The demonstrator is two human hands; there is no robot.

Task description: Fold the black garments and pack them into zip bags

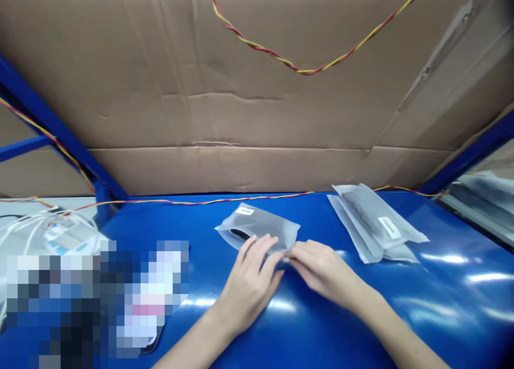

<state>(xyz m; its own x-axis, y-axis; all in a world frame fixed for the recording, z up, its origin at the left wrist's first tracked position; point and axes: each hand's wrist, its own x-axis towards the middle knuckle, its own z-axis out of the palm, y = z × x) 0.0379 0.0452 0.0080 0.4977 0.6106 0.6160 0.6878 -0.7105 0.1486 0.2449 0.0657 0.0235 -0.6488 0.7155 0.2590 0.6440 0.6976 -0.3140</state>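
Note:
A frosted plastic bag (273,221) lies on the blue tabletop in front of me, a small white barcode label (244,211) near its far left corner. Something black (240,233) shows inside, at the bag's gaping left side; its kind cannot be made out. My left hand (252,275) rests over the bag's near edge, fingers bent across it and thumb below, gripping it. At the near right corner, my right hand (317,267) pinches the bag's edge, its fingertips meeting those of my left. Whatever lies between the fingertips is hidden.
Several frosted bags (371,224), one labelled, lie to the right at the back. A blurred-out phone-like object (152,299) is on the left, beside white cables (28,230). Cardboard (261,117) stands behind, with a twisted red-yellow wire (297,69) hanging across it. Blue frame bars (60,128) flank the table.

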